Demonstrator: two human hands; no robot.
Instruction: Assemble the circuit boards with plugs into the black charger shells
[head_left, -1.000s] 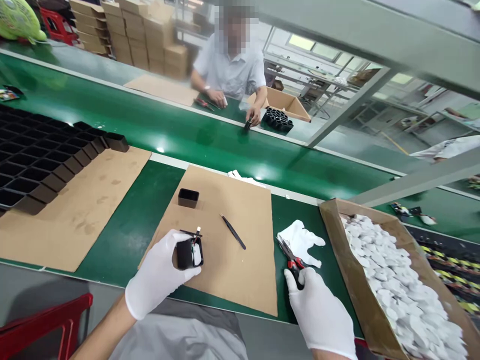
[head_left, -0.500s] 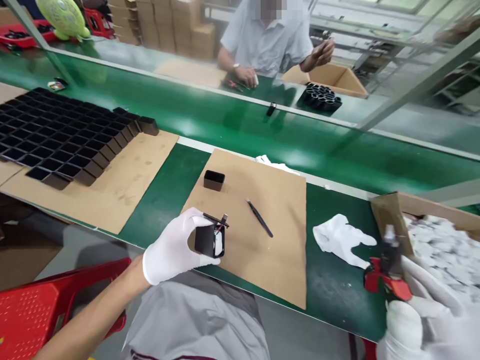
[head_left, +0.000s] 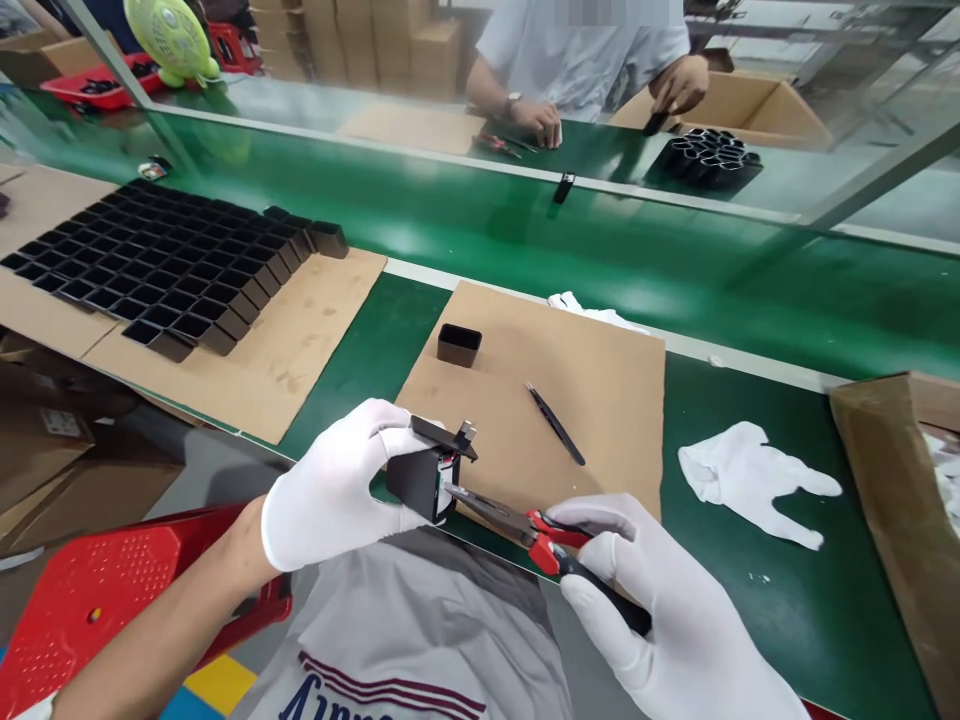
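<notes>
My gloved left hand (head_left: 337, 490) grips a small black plastic case (head_left: 412, 484) at the front edge of the bench, its open end facing right. Wires and white and green parts show inside, and a black end piece with a metal USB plug (head_left: 466, 433) sticks out at the top. In my gloved right hand (head_left: 645, 590) is a pair of long-nose pliers (head_left: 517, 522) with red and black handles. Their tips reach into the case's open end, touching or close to the white part; the exact contact is hidden.
Black tweezers (head_left: 555, 424) and an empty black case (head_left: 459, 345) lie on a cardboard sheet (head_left: 607, 380). Rows of black cases (head_left: 172, 260) stand left. A white glove (head_left: 754, 480) and a carton (head_left: 885, 490) are right. A co-worker's hands (head_left: 679, 85) are across the bench.
My right hand has come from beside the carton at the right to the case, bringing the pliers' tips to its open end. My left hand still holds the case. The view has shifted.
</notes>
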